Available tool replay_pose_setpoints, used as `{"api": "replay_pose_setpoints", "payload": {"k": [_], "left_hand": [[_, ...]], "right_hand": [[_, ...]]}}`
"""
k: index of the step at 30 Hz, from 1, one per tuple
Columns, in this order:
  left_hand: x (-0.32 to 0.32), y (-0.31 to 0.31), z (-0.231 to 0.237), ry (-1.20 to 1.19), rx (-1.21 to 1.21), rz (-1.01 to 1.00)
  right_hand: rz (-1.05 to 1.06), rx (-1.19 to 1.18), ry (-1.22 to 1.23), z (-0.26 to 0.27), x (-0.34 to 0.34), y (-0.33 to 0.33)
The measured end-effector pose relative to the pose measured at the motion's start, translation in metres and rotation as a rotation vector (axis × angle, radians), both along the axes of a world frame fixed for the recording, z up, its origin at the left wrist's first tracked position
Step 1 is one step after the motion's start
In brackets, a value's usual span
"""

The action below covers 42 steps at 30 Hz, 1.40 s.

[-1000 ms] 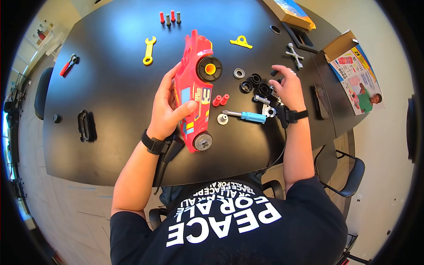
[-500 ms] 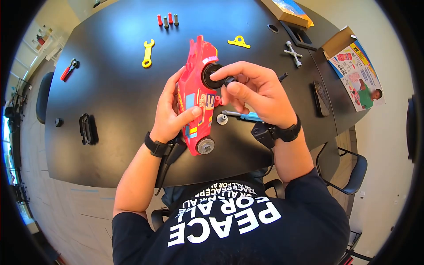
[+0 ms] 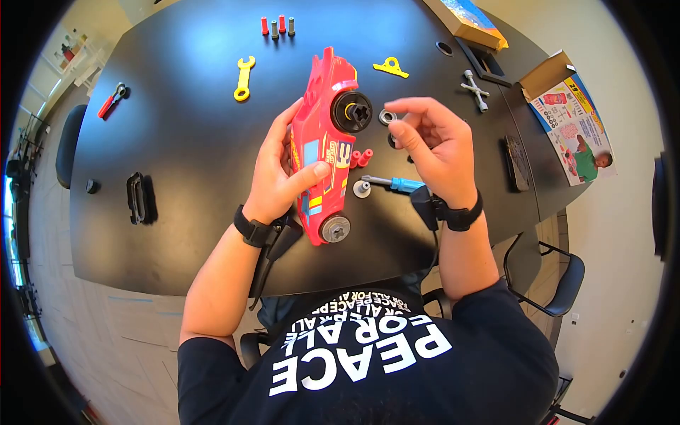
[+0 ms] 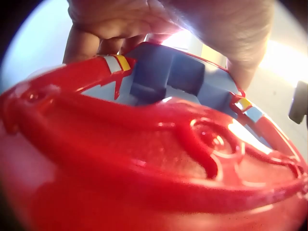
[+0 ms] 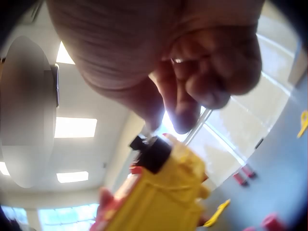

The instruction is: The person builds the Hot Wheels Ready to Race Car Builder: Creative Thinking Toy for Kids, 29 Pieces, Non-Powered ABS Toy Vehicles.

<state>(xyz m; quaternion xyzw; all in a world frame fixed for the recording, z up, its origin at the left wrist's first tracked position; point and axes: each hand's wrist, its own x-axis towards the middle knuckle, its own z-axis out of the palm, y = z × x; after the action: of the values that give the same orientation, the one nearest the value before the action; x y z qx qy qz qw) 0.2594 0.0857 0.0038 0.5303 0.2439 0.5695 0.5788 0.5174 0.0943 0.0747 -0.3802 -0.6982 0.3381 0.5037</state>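
Note:
My left hand (image 3: 273, 173) grips a red toy race car (image 3: 329, 152) by its middle, thumb across the printed side. The car is held on end above the table; its red body and blue-grey cabin (image 4: 168, 77) fill the left wrist view. A black wheel (image 3: 341, 122) is on its upper end, with a black hub nut (image 3: 360, 113) sticking out of the centre. At the lower end sits a grey-capped wheel (image 3: 336, 229). My right hand (image 3: 439, 145) is just right of the upper wheel, fingers loosely bent with nothing visible between them. The car's underside (image 5: 159, 202) is yellow.
On the table lie a blue screwdriver (image 3: 397, 184), a grey-white piece (image 3: 362, 188), red pegs (image 3: 365, 157), a grey ring (image 3: 387, 117), a yellow wrench (image 3: 244, 79) and a grey cross wrench (image 3: 475, 91). An opened box (image 3: 567, 117) stands at the right.
My right hand moved from the parts at right to the upper wheel with a black nut, then drew back. The nut now sits on the hub. My left hand keeps holding the car.

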Motion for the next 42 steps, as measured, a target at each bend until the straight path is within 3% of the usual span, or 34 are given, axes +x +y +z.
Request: {"api": "replay_pose_setpoints", "payload": {"k": [1, 2, 4, 5, 9, 14, 17, 18, 20, 23, 27, 36, 42], "left_hand": [[-0.001, 0.000, 0.001, 0.003, 0.001, 0.012], [-0.002, 0.001, 0.001, 0.005, 0.002, 0.026], [-0.005, 0.003, 0.001, 0.004, 0.009, 0.047], [-0.005, 0.003, 0.001, 0.006, 0.019, 0.060], [-0.006, 0.003, 0.001, 0.013, -0.005, 0.073], [-0.004, 0.002, 0.002, 0.008, -0.003, 0.062], [-0.004, 0.003, -0.001, 0.028, 0.008, 0.091], [-0.005, 0.003, -0.001, 0.031, 0.009, 0.095], [-0.003, 0.003, 0.000, 0.044, 0.001, 0.097], [0.000, 0.001, 0.001, 0.071, -0.041, 0.089], [0.004, -0.001, -0.001, 0.101, -0.020, 0.113], [0.002, -0.001, -0.003, 0.392, 0.132, 0.298], [0.004, -0.004, 0.001, 0.357, 0.109, 0.292]], "right_hand": [[-0.105, -0.056, -0.222, 0.002, 0.010, -0.003], [-0.099, -0.056, -0.225, 0.001, 0.020, -0.005], [-0.133, 0.068, -0.705, -0.010, 0.041, -0.012], [-0.149, -0.041, -0.761, -0.019, 0.049, -0.019], [-0.175, -0.085, -1.021, -0.034, 0.069, -0.044], [-0.148, -0.094, -0.929, -0.040, 0.074, -0.051], [-0.173, 0.039, -0.688, -0.019, 0.078, -0.053], [-0.200, -0.092, -0.619, -0.004, 0.080, -0.056], [-0.202, -0.090, -0.262, 0.013, 0.076, -0.059], [-0.118, 0.141, -0.096, 0.043, 0.063, -0.059], [-0.046, 0.403, -0.209, 0.069, 0.044, -0.051], [-0.141, 0.597, -0.447, 0.084, 0.023, -0.038], [-0.134, 0.746, -0.603, 0.075, 0.027, -0.028]]}}
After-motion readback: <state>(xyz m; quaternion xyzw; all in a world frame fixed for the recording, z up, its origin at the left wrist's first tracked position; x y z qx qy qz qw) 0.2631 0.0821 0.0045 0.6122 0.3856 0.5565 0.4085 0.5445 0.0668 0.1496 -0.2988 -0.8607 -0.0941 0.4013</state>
